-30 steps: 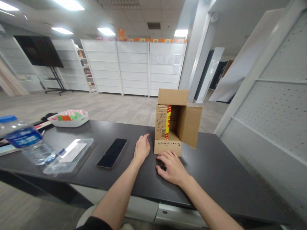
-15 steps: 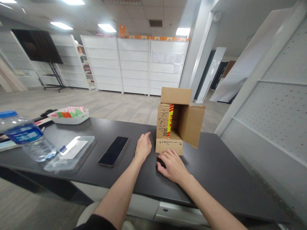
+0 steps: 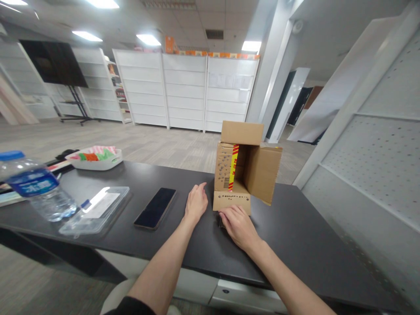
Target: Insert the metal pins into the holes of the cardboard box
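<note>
An open cardboard box (image 3: 223, 168) stands on the dark desk, its opening facing me. A yellow and red tape strip runs down its front, and a perforated lower flap (image 3: 231, 200) slopes toward me. My right hand (image 3: 239, 225) lies just in front of that flap, fingers together and curled over a small dark object (image 3: 222, 222) with pale marks. Most of this object is hidden under the hand, so its kind cannot be made out. My left hand (image 3: 196, 201) rests on the desk left of the box, holding nothing, index finger stretched toward the box.
A phone (image 3: 155, 208) lies left of my left hand. Beyond it are a clear plastic case (image 3: 98, 212), a water bottle (image 3: 39, 186) with a blue cap, and a white tray (image 3: 98, 164) of colourful items. A perforated white panel (image 3: 377, 144) borders the desk's right side.
My right hand has shifted slightly to the right, and its thumb has drawn in toward the fingers. The dark object beneath also sits a little farther right. My left hand stays in place.
</note>
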`<action>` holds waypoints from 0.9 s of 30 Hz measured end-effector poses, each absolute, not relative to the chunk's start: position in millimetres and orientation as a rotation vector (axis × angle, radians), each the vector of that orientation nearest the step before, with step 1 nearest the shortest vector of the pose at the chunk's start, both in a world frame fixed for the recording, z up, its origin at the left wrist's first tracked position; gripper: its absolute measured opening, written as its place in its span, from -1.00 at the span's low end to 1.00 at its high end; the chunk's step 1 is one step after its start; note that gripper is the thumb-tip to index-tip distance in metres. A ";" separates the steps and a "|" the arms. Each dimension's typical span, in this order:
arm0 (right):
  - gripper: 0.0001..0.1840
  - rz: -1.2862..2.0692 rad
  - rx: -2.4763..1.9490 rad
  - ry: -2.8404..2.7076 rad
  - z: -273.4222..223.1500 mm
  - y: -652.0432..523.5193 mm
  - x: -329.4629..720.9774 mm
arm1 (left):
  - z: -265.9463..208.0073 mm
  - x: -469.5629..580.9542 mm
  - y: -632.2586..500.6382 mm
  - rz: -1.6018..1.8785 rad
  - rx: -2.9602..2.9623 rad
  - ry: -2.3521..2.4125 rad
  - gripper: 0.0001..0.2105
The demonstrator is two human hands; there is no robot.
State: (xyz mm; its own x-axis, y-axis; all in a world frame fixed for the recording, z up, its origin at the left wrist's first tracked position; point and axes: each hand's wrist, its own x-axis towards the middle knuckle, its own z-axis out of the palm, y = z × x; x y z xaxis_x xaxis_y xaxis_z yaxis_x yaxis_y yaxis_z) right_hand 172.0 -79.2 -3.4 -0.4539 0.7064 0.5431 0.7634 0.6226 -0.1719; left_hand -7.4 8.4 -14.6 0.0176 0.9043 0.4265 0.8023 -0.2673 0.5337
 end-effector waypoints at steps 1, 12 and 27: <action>-0.66 -0.080 -1.145 -2.215 -3.0 -77.2 173.2 | -14.8 -7.5 8.5 1.081 2.136 1.808 -0.58; -0.69 0.299 -1.128 -1.642 2.2 -39.0 166.9 | -14.4 -7.6 8.1 1.084 2.137 1.801 -0.59; -0.65 0.243 -1.150 -1.555 -7.9 -32.9 162.9 | -15.3 -7.2 9.2 1.064 2.127 1.809 -0.58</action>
